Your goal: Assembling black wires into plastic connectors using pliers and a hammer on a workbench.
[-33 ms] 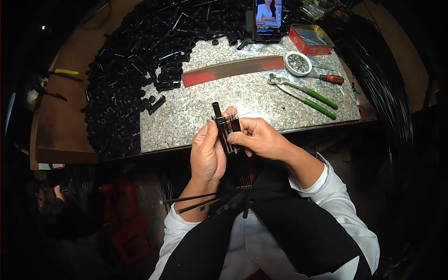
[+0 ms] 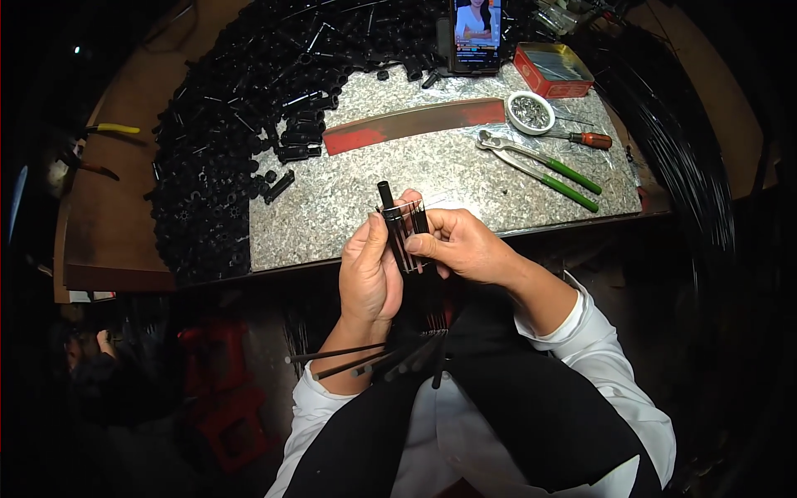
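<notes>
Just beyond the table's front edge, on my side, both hands are closed round a black umbrella frame [image 2: 395,222] with a short shaft sticking up and thin metal ribs hanging below its collar. My left hand [image 2: 368,270] grips the shaft side, thumb up along the collar. With thumb and fingers my right hand [image 2: 469,247] pinches the bunched ribs. Several dark rods with grey ends [image 2: 353,352] fan out below, over my left forearm and lap; how they join the frame is hidden.
Black plastic tube parts [image 2: 216,166] are heaped on the left. On the speckled board [image 2: 324,212] lie a red-brown strip [image 2: 415,123], green-handled pincers [image 2: 544,170], a screwdriver [image 2: 591,140] and a bowl of small metal bits [image 2: 530,114]. Behind stand a red tin [image 2: 554,73] and phone [image 2: 476,37]; dark wires [image 2: 677,158] hang right.
</notes>
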Motion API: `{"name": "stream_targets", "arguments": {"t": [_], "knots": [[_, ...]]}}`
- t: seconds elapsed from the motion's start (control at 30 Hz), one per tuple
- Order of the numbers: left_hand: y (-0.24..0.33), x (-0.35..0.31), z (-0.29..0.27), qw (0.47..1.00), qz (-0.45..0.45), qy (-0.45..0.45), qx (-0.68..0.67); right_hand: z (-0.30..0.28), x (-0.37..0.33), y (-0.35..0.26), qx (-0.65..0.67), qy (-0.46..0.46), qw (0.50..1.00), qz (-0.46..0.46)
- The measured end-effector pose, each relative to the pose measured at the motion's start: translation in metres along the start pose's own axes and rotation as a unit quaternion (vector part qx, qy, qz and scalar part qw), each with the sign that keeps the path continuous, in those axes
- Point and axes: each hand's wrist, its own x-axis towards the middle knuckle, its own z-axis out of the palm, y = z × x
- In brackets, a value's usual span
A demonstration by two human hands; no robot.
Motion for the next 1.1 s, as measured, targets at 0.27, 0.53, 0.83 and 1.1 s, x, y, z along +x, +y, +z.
{"name": "stream_targets", "arguments": {"t": [0.27, 0.53, 0.83, 1.1], "knots": [[-0.002, 0.0, 0.001, 1.0, -0.002, -0.001, 0.023, -0.003, 0.0, -0.001, -0.008, -0.008, 1.0, -0.005], [0.0, -0.005, 0.009, 1.0, -0.007, -0.006, 0.019, -0.005, 0.006, 0.003, 0.006, -0.03, 1.0, 0.008], [-0.007, 0.0, 0.009, 1.0, 0.014, -0.003, 0.021, 0.004, -0.005, -0.011, -0.065, 0.049, 0.997, 0.014], [-0.006, 0.006, 0.003, 0.999, 0.0, -0.019, 0.037, 0.01, -0.003, -0.031, -0.238, 0.038, 0.97, 0.026]]}}
